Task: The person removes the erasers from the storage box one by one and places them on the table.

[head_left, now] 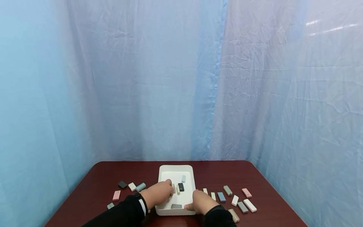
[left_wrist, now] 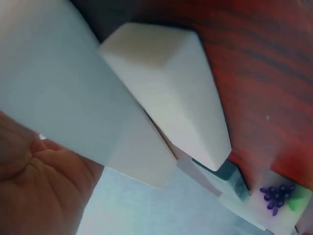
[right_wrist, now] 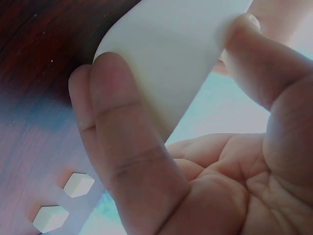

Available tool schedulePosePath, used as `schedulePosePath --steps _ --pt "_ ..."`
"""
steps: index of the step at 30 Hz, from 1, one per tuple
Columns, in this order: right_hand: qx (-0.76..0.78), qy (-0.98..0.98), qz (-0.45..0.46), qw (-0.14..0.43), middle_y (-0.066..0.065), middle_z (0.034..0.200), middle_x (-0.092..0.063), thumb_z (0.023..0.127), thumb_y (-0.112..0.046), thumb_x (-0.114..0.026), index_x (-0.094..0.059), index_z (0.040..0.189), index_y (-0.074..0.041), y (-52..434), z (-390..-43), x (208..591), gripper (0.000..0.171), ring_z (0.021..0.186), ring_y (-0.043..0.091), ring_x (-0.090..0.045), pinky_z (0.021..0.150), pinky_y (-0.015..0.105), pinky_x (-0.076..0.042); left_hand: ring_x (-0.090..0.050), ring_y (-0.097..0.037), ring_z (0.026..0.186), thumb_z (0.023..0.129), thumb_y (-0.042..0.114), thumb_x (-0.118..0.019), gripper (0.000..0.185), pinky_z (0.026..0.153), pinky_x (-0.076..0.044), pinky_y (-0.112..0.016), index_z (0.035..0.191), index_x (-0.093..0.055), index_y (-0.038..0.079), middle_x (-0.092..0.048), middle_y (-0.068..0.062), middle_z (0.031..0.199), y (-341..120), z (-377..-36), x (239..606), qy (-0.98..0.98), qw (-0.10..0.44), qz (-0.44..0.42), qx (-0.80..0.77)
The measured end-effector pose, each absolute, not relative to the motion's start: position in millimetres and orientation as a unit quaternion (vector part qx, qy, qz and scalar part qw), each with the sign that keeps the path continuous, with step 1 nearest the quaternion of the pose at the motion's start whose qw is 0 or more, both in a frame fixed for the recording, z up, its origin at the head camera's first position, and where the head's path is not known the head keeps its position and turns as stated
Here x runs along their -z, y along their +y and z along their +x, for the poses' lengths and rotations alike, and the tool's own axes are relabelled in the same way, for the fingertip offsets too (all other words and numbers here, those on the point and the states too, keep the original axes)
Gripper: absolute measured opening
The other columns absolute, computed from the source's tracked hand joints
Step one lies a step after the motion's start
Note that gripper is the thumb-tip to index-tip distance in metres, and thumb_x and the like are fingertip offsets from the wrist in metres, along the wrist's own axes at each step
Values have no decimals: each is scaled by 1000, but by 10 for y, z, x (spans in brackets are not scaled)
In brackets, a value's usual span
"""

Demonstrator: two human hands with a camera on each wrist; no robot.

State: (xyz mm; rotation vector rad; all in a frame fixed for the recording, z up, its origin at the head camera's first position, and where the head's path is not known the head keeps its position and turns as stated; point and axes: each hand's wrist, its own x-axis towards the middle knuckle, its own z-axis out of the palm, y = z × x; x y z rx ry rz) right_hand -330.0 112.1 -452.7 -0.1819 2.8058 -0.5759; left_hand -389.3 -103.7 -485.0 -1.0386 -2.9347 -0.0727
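Note:
A shallow white tray [head_left: 176, 213] stands near the middle of the table. My right hand [head_left: 202, 202] grips its near right corner; in the right wrist view the fingers [right_wrist: 117, 93] lie along the outer wall and the thumb [right_wrist: 244, 41] is at the rim. My left hand [head_left: 161, 192] reaches over the left wall into the tray, its fingertips at a beige block [head_left: 173, 188]. Beside that lie a cream block [head_left: 178, 189] and a dark block [head_left: 181, 187]. A pale blue block [head_left: 183, 178] lies farther back, a grey block [head_left: 176, 206] near the front.
Left of the tray lie several small blocks, among them a pink block [head_left: 116, 195], a dark green block [head_left: 122, 184] and a blue block [head_left: 140, 187]. More are scattered on the right, including a white block [head_left: 250, 205] and a pink block [head_left: 246, 193]. Blue curtains [head_left: 175, 94] hang behind the table.

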Motion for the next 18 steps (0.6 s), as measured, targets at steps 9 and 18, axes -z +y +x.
schedulePosePath --steps 9,18 --pt "206 967 -62 135 12 87 -62 96 -34 -81 -68 107 3 1139 -3303 4523 41 75 28 -57 74 44 -45 -65 -13 89 89 10 -80 12 79 -58 -31 101 -81 13 -70 0 98 -1244 -4048 4721 -918 147 -340 144" --pt "199 968 -71 134 15 95 -66 94 -40 -83 -68 115 5 1226 -3479 4707 52 79 28 -60 76 45 -48 -59 -19 71 96 -3 -64 18 65 -47 -37 82 -68 7 -63 -5 77 -2046 -4393 4614 -960 165 -142 175"
